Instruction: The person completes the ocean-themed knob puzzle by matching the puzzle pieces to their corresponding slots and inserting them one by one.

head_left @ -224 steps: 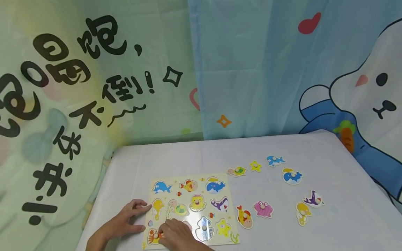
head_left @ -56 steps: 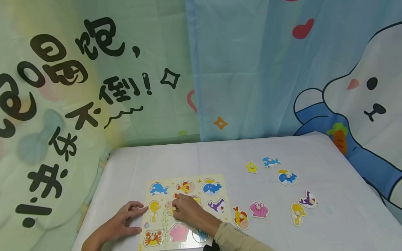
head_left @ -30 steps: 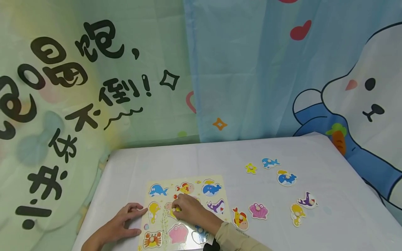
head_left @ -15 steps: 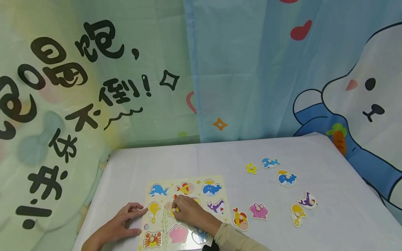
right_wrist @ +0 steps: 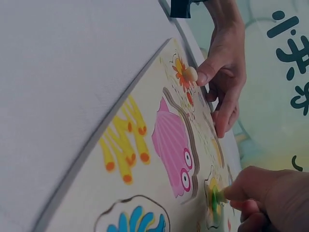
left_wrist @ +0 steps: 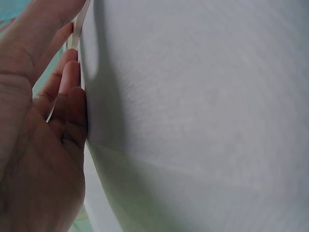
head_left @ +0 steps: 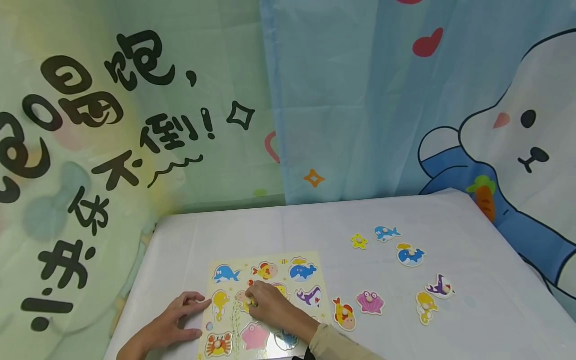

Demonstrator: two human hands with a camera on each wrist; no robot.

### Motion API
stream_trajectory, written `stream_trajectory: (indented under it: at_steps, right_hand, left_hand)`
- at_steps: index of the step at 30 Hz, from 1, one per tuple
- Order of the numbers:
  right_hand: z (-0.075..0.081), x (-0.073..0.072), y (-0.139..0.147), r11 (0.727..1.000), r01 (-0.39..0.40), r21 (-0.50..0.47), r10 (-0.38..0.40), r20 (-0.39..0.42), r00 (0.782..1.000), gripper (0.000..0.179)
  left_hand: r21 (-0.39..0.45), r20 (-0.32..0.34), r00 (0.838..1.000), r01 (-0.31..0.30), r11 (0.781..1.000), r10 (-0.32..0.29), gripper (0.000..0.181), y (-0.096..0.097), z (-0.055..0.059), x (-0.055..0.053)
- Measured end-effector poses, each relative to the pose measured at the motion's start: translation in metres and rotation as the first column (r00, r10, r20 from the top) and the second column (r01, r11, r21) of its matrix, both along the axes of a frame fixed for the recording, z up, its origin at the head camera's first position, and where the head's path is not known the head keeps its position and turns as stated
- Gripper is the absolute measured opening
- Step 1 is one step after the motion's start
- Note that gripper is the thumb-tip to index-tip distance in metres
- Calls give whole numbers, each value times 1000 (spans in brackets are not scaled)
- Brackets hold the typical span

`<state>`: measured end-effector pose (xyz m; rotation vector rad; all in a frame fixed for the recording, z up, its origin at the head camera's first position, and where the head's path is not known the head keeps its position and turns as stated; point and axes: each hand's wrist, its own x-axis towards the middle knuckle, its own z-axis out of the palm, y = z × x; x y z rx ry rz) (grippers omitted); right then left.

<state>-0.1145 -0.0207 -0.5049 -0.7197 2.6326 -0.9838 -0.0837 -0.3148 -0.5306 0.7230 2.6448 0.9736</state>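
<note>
My right hand [head_left: 272,304] is over the middle of a cream wooden peg puzzle board [head_left: 225,324]. In the right wrist view its fingertips pinch the wooden knob of a green and yellow turtle piece [right_wrist: 215,200], held at the turtle picture's recess; the fingers hide most of it in the head view. A crab piece [head_left: 219,344] with a knob sits in the board's near left corner. My left hand [head_left: 173,320] touches the board's left edge with index finger and thumb, the fingers spread and loosely bent.
Loose knobbed pieces lie right of the board: a red and yellow fish [head_left: 344,314], a pink shell [head_left: 371,303], a yellow seahorse [head_left: 425,307], a purple shark [head_left: 441,287], a star [head_left: 359,241] and two blue whales [head_left: 410,256]. A printed curtain [head_left: 333,100] hangs behind the white table.
The right hand has left the crab piece and moved to the board's middle. The turtle piece, earlier on the table beyond the board, is now in its fingers. The left hand stays put.
</note>
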Motion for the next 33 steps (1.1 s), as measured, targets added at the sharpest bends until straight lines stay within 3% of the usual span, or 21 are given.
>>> stream_trajectory:
  at_steps: [9, 14, 18, 21, 25, 27, 33]
  right_hand:
    - [-1, 1, 34, 982, 34, -186, -56, -116, 992, 26]
    - [-6, -14, 62, 980, 58, -190, -96, -200, 975, 25]
    - [-4, -33, 89, 969, 169, -179, -197, -148, 969, 27]
    - [-6, -54, 116, 945, 281, -169, -306, -145, 941, 28]
    - [-18, -82, 160, 907, 383, -177, -417, -238, 877, 26]
    - [-24, -92, 181, 888, 426, -173, -458, -247, 854, 26]
    - [-33, -109, 228, 846, 526, -86, -533, -133, 836, 32]
  left_hand:
    - [-1, 21, 1000, 0, 1000, 0, 62, -2, -1, -1]
    - [1, 12, 1000, 3, 1000, -3, 62, -2, 0, -2]
    - [9, -20, 1000, 18, 1000, -18, 61, -2, -2, -2]
    - [14, -43, 999, 26, 1000, -26, 61, -2, -4, -3]
    - [19, -50, 998, 25, 1000, -24, 61, -2, -6, -3]
    - [25, -41, 999, 21, 999, -20, 60, -3, -6, -2]
    - [41, -28, 999, 27, 999, -26, 61, -4, -6, -1]
